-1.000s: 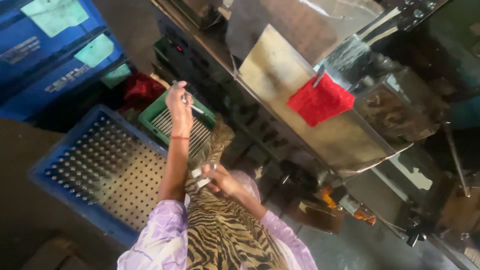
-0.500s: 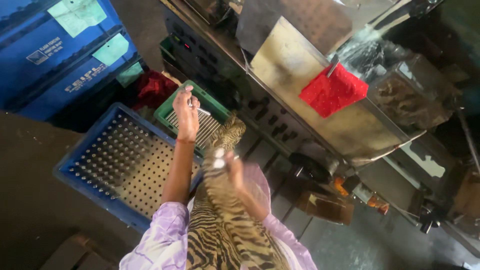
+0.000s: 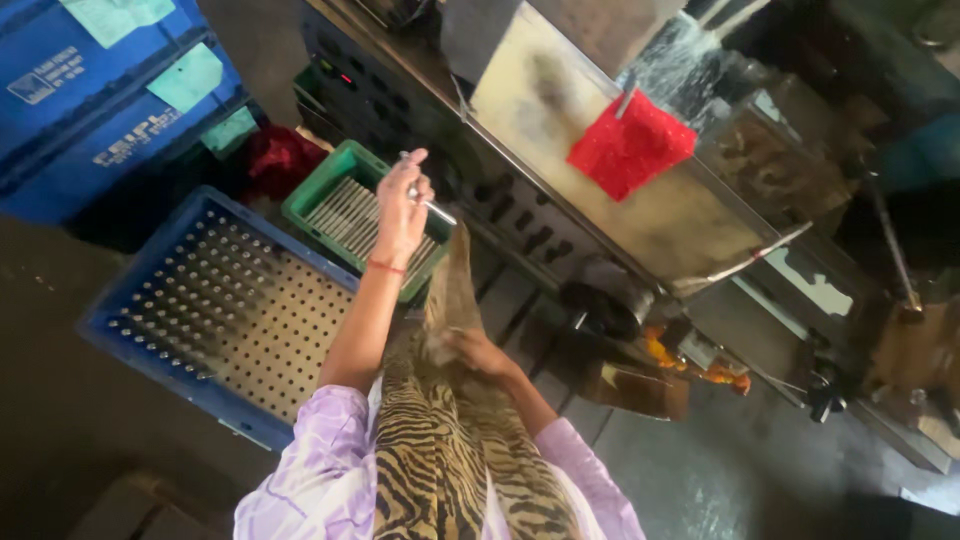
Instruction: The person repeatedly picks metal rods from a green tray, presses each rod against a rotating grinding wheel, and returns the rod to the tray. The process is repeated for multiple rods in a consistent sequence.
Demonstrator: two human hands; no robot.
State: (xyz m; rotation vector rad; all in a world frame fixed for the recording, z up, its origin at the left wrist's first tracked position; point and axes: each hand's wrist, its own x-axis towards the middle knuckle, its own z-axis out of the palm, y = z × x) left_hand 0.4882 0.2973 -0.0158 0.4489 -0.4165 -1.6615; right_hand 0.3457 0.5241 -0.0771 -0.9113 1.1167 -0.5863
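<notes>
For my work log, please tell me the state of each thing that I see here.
left hand: raised, gripping a thin metal rod
right hand: resting on the striped cloth
green crate: open, holds metal rods lying flat
blue tray: open, studded with upright pins
red cloth: hanging

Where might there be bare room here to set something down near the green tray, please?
Bare dark floor lies left of the blue perforated tray. The green tray is full of metal rods, with the left hand above it; the machine front hems it in.
</notes>
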